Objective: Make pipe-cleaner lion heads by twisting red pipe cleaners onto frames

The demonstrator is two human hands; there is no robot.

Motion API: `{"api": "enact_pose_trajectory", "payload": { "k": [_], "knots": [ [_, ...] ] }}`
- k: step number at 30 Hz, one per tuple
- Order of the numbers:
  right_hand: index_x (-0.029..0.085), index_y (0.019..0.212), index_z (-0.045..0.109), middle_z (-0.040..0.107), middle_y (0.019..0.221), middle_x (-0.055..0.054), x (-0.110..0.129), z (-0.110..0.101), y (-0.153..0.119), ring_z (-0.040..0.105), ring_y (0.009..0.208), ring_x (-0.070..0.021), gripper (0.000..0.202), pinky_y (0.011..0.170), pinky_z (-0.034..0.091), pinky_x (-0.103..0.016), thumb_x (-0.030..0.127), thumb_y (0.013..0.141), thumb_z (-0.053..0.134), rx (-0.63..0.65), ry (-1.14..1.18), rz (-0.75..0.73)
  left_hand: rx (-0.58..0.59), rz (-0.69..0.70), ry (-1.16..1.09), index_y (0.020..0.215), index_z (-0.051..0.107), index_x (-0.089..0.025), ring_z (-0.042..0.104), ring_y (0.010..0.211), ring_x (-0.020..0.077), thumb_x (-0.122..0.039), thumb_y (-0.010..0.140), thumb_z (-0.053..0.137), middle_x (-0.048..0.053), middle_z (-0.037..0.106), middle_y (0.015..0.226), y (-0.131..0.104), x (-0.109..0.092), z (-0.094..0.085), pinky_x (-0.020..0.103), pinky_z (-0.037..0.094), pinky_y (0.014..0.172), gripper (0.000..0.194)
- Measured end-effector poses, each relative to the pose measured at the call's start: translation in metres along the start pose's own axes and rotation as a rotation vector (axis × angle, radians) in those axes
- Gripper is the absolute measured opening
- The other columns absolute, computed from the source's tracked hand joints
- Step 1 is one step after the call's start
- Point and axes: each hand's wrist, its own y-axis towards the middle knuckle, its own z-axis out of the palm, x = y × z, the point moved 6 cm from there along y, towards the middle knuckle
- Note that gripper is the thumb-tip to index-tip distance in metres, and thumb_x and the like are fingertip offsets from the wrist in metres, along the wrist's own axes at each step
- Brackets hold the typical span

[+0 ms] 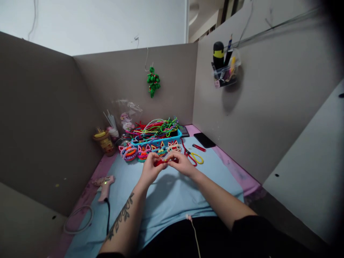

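My left hand (152,167) and my right hand (181,164) meet over the middle of the table, fingers closed on a small red fuzzy piece (160,162) that looks like pipe cleaner. A bit of yellow shows between the fingertips; the rest is covered by them. Just beyond my hands stand several colourful animal-like heads made of fuzzy stems, among them a purple and orange one (128,153) and a pale pink one (174,146). Behind these, a blue basket (156,141) is heaped with multicoloured pipe cleaners (153,129).
Yellow-and-red-handled scissors (197,158), a red cutter (199,147) and a black phone (204,140) lie to the right. At left are a pink glue gun (106,187) with its cord and a lidded cup (104,142). Grey panels (172,75) enclose the table; a pen holder (225,73) hangs right.
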Motion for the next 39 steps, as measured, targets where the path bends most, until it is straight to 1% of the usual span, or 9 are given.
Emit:
{"api": "enact_pose_trajectory", "payload": {
  "k": [4,7,10,15,18,23,28,34,39],
  "knots": [
    [0.020,0.086,0.063,0.060,0.085,-0.006,0.025,-0.002,-0.011,0.056,0.083,-0.0169,0.011,0.074,0.047,-0.032,0.018,0.080,0.055,-0.112,-0.197,-0.355,0.034,-0.145,-0.208,0.084,0.039,-0.019,0.057,0.060,0.0093,-0.019,0.061,0.074,-0.005,0.059,0.065,0.001,0.007,0.003,0.021,0.044,0.060,0.042],
    [0.020,0.089,0.063,0.060,0.084,-0.007,0.030,0.001,-0.015,0.057,0.083,-0.0173,0.013,0.077,0.047,-0.033,0.017,0.081,0.053,-0.131,-0.216,-0.419,0.038,-0.156,-0.239,0.085,0.039,-0.020,0.057,0.061,0.0091,-0.019,0.062,0.073,-0.005,0.060,0.066,0.000,0.006,0.005,0.022,0.044,0.061,0.042],
    [0.019,0.076,0.061,0.059,0.078,-0.005,0.023,-0.001,-0.011,0.055,0.077,-0.0163,0.007,0.072,0.045,-0.032,0.020,0.079,0.055,-0.176,-0.113,-0.262,0.016,-0.048,-0.137,0.084,0.038,-0.020,0.055,0.060,0.0084,-0.018,0.065,0.070,-0.006,0.057,0.066,-0.002,-0.002,0.005,0.021,0.043,0.059,0.038],
    [0.018,0.066,0.051,0.041,0.050,0.006,-0.013,0.017,-0.005,0.035,0.044,-0.0078,0.013,0.043,0.028,-0.020,0.028,0.072,0.057,-0.017,0.359,0.299,-0.025,0.187,0.271,0.081,0.045,-0.019,0.055,0.066,0.0098,-0.016,0.070,0.062,-0.001,0.059,0.076,-0.008,-0.019,0.003,0.021,0.042,0.061,0.020],
    [0.017,0.065,0.050,0.038,0.047,0.007,-0.018,0.023,-0.005,0.030,0.041,-0.0066,0.015,0.040,0.023,-0.020,0.029,0.070,0.057,0.040,0.450,0.392,-0.042,0.207,0.321,0.080,0.046,-0.019,0.054,0.065,0.0098,-0.016,0.070,0.061,-0.001,0.059,0.076,-0.009,-0.020,0.002,0.021,0.042,0.060,0.019],
    [0.018,0.075,0.058,0.058,0.074,-0.002,0.007,0.003,-0.005,0.053,0.068,-0.0137,0.007,0.058,0.043,-0.025,0.025,0.075,0.059,-0.184,0.074,0.028,-0.074,0.024,0.022,0.083,0.040,-0.020,0.054,0.059,0.0089,-0.019,0.065,0.068,-0.005,0.056,0.066,-0.002,-0.006,0.001,0.020,0.041,0.056,0.034],
    [0.021,0.086,0.062,0.059,0.085,-0.005,0.026,0.002,-0.015,0.056,0.083,-0.0168,0.010,0.075,0.047,-0.032,0.019,0.082,0.053,-0.249,-0.266,-0.342,-0.057,-0.128,-0.179,0.081,0.040,-0.019,0.055,0.056,0.0090,-0.022,0.057,0.076,-0.006,0.057,0.061,0.000,0.005,0.002,0.020,0.041,0.055,0.043],
    [0.020,0.087,0.059,0.059,0.086,-0.006,0.021,0.005,-0.016,0.055,0.086,-0.0188,0.013,0.079,0.046,-0.033,0.014,0.083,0.049,-0.218,-0.430,-0.376,-0.016,-0.093,-0.150,0.081,0.039,-0.020,0.054,0.056,0.0089,-0.021,0.059,0.073,-0.007,0.054,0.061,0.000,0.003,0.004,0.021,0.043,0.057,0.041],
    [0.019,0.080,0.056,0.056,0.081,-0.005,0.018,0.008,-0.008,0.053,0.081,-0.0184,0.009,0.073,0.044,-0.032,0.013,0.080,0.049,-0.076,-0.406,-0.259,-0.027,0.089,0.166,0.079,0.043,-0.019,0.053,0.062,0.0094,-0.015,0.065,0.064,-0.004,0.055,0.069,-0.003,-0.010,0.000,0.020,0.041,0.057,0.026]
  ]
}}
